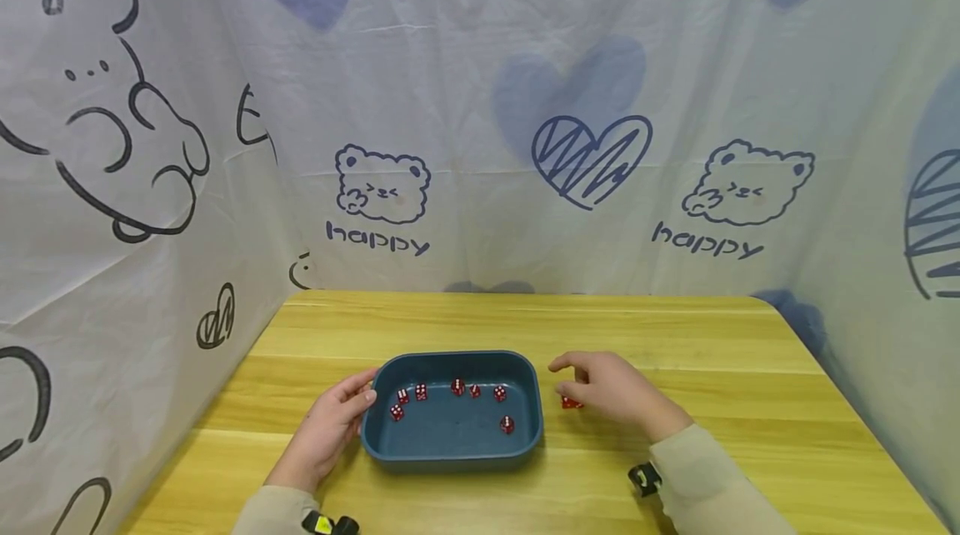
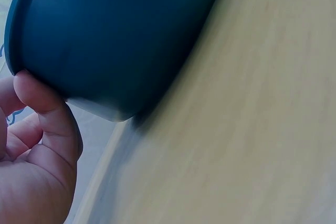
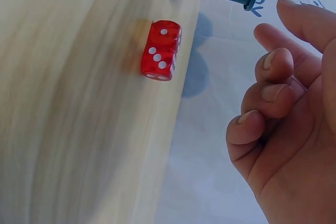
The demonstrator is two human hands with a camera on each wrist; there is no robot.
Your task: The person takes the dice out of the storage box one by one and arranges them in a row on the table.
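Observation:
A dark teal tray stands on the table with several red dice with white pips on its floor. My left hand holds the tray's left end, the thumb against the wall just under the rim. Right of the tray, two red dice lie touching on the wood; in the head view my hand partly covers them. My right hand hovers over that spot, fingers loosely bent, with nothing between thumb and fingers. In the right wrist view the fingers are apart from these dice.
The wooden table extends around the tray. White cloth with hearts, bears and lettering hangs behind it and along both sides. Each wrist wears a black strap device.

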